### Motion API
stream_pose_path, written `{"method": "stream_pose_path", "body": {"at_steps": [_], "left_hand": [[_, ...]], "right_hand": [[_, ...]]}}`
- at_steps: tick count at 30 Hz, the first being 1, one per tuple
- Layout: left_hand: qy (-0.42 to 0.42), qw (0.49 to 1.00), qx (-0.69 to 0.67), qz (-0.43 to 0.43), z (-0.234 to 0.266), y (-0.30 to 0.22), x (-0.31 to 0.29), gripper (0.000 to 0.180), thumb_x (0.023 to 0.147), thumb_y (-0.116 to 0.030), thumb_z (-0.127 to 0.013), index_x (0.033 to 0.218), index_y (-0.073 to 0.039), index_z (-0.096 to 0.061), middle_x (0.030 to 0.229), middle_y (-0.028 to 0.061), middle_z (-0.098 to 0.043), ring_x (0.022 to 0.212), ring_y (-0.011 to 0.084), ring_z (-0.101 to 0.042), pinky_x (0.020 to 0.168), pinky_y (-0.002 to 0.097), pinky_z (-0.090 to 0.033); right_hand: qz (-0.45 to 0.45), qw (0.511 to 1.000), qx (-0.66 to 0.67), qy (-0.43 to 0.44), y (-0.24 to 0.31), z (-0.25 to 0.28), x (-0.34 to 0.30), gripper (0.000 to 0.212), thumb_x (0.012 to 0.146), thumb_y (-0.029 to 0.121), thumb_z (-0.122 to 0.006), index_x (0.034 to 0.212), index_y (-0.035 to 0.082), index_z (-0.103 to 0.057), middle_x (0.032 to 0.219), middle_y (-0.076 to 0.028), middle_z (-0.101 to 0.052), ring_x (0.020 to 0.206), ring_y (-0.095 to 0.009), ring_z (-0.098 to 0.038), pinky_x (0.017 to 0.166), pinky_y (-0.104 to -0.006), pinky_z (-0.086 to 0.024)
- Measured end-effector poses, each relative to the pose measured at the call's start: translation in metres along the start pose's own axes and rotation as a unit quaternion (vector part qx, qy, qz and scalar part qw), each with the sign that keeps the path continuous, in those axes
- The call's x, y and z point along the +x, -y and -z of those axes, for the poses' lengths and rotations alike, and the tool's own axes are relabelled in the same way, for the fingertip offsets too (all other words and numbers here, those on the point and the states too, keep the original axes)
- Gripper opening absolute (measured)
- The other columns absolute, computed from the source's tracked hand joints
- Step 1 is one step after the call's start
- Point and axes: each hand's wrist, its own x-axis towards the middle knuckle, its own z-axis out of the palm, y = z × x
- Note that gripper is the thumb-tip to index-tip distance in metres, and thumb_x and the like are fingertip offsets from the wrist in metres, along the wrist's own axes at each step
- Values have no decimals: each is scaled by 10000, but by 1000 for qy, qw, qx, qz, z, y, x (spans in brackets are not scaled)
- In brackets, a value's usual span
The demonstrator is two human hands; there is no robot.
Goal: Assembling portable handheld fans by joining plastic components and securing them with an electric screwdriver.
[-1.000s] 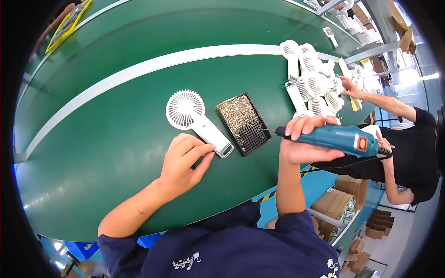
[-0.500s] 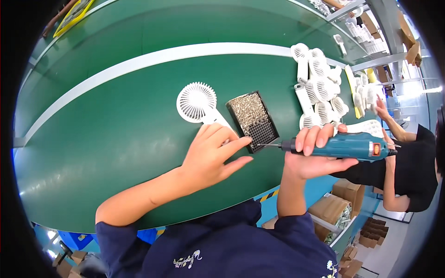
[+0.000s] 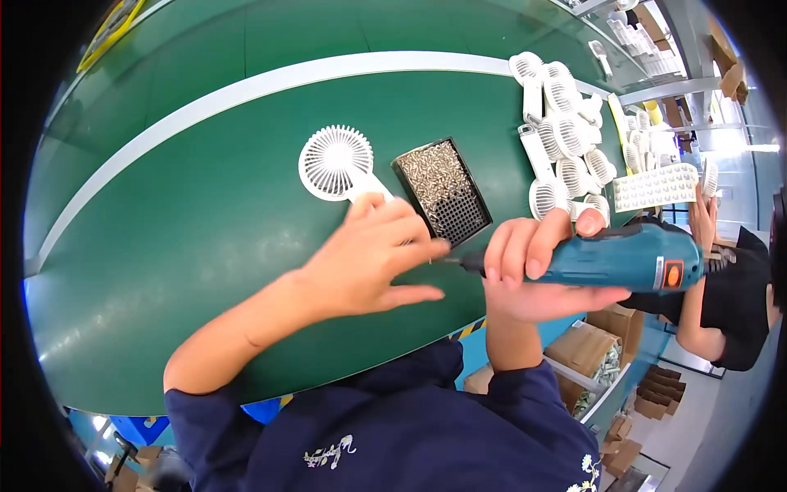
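Electric screwdriver brought to the fingertips over the green belt.

The right hand (image 3: 533, 275) is wrapped tight round a teal electric screwdriver (image 3: 623, 258), its bit pointing left at the left hand (image 3: 369, 258), whose fingertips pinch together at the tip. A white handheld fan (image 3: 334, 162) lies just beyond, beside a black screw tray (image 3: 443, 190).

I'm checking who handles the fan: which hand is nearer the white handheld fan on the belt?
Left. The left hand covers the white handheld fan at its handle; the right hand grips the teal electric screwdriver further right, apart from it.
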Motion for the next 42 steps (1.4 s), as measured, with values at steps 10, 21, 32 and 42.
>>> {"method": "stream_pose_path", "body": {"at_steps": [10,21,32,42], "left_hand": [[2,987,160,9,22,16,1,280,728,-221,-793,963,-104,-698,1029,29,-556,1118,237,-489,1010,459,-323],[-49,993,104,33,7,24,2,126,734,-157,-787,774,-125,-672,822,-19,-535,921,181,-536,957,429,-308],[-4,995,96,19,9,23,1,253,706,-243,-814,901,-136,-693,921,-16,-576,987,196,-545,1016,468,-300],[37,978,207,9,31,32,1,451,635,-404,-845,931,-98,-695,1243,48,-549,1283,252,-431,1129,555,-236]], "right_hand": [[46,998,-47,-11,-28,-1,2,804,852,792,-414,1255,98,-445,755,-61,-518,480,-166,-505,423,-316,-448],[34,997,-44,-55,-38,1,4,789,869,787,-375,1241,95,-451,721,-50,-500,442,-156,-472,397,-306,-422],[16,998,-10,58,-37,5,-2,906,788,836,-451,1203,32,-418,723,-109,-526,499,-206,-523,434,-323,-470],[15,998,-40,43,-39,4,-5,837,837,809,-413,1251,81,-423,742,-77,-519,477,-184,-519,429,-327,-465]]}}
